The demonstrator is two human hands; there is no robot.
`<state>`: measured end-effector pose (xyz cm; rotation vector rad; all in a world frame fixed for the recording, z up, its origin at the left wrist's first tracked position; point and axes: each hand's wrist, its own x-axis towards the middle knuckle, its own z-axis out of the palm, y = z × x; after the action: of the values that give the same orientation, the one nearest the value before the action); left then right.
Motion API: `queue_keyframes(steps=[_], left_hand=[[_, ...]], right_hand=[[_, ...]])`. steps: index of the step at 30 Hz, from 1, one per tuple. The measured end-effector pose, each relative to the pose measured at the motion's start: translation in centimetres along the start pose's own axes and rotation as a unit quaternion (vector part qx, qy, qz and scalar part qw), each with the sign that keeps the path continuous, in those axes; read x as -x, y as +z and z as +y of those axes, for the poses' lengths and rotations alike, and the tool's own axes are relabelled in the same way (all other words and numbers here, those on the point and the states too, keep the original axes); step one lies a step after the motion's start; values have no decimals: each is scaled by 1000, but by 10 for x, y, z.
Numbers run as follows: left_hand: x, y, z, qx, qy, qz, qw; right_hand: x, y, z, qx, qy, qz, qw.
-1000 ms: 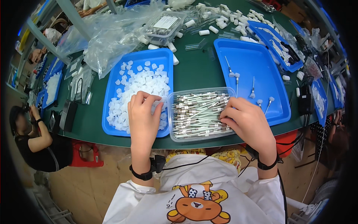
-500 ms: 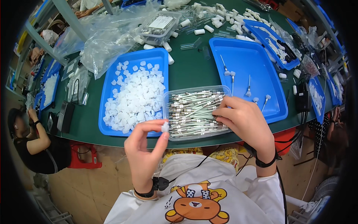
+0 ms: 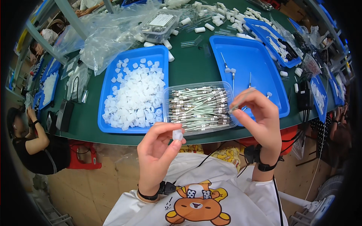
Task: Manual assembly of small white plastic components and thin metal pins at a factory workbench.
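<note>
Thumb and fingers of my left hand (image 3: 155, 156) pinch a small translucent white cap (image 3: 177, 135), just in front of the clear plastic box (image 3: 164, 115). That box holds many thin pale rods (image 3: 200, 107) with metal ends. Over the box's right end, my right hand (image 3: 262, 120) pinches one thin rod (image 3: 246, 92), partly hidden by the fingers. Left of the box, a blue tray (image 3: 102, 116) bears a heap of the same white caps (image 3: 132, 100). In the right-hand blue tray (image 3: 245, 51) lie several rods with caps on them (image 3: 233, 73).
At the back are white cylinders (image 3: 209, 27), clear bags (image 3: 109, 41) and a lidded clear box (image 3: 160, 24). A further blue tray (image 3: 264, 28) stands at the back right. A black box with cables (image 3: 303, 96) sits at right. Another person (image 3: 34, 143) works at far left.
My right hand has lifted out of the box with a rod and moved right. My left hand has shifted right and slightly nearer to me, still pinching the cap.
</note>
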<state>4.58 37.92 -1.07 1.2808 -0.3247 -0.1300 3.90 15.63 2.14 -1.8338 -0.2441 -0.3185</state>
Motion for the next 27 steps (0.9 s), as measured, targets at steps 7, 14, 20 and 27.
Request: queue_keyframes(steps=[7,14,20,27], left_hand=[[5,21,9,104,-11,-85,991],[14,37,11,144,3,-155,977],[21,43,8,168,13,-191,967],[25,43,1,236,-43,-225,944]], right_hand=[[27,13,-14,-280,-53,49,957],[48,23,-21,-360,-108,52,925],[60,21,-22,-372,-121,59,919],[66,22,-25,-346,-161,81,921]])
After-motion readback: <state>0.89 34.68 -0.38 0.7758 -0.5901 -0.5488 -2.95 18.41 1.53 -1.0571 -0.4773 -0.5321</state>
